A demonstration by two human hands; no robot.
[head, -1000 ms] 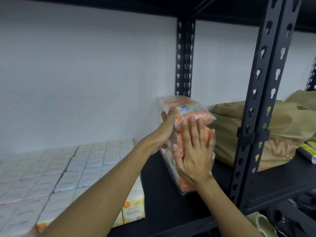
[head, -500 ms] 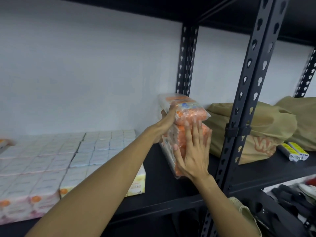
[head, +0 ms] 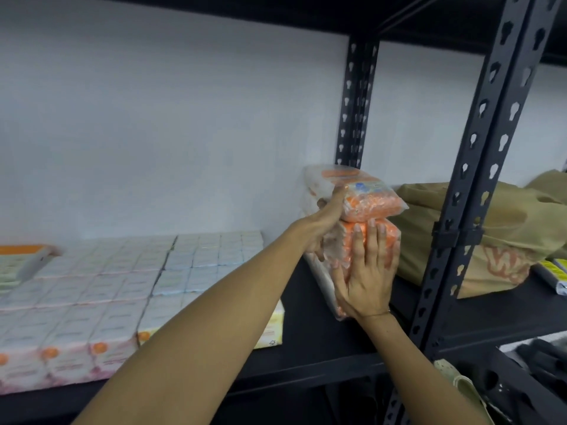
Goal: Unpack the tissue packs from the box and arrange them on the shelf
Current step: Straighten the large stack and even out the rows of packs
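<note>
Near the middle of the frame both hands set an orange tissue pack (head: 365,216), wrapped in clear plastic, onto the black shelf (head: 306,326), close to the rear upright of the rack. The left hand (head: 325,220) reaches in from the lower left and grips the pack's upper left side, its fingers curled round the edge, though the fingertips are hidden behind the wrap. The right hand (head: 366,274) lies flat on the front of the pack, fingers (head: 372,237) straight and close together, pressing it back toward the white wall. The pack looks tilted, its lower end nearest the camera and not clearly seated on the shelf; whether it touches the board I cannot tell. In the lower left of the frame a large block of pale tissue packs (head: 129,283) already stands in neat rows on the same shelf, so much of the arranging seems done. Bare shelf lies between that block and the orange pack, which suggests room is left to fill. The box itself is out of view, so how many packs remain cannot be judged. To the right, beyond the front upright, a brown paper bag (head: 503,237) sits on the neighbouring shelf.
</note>
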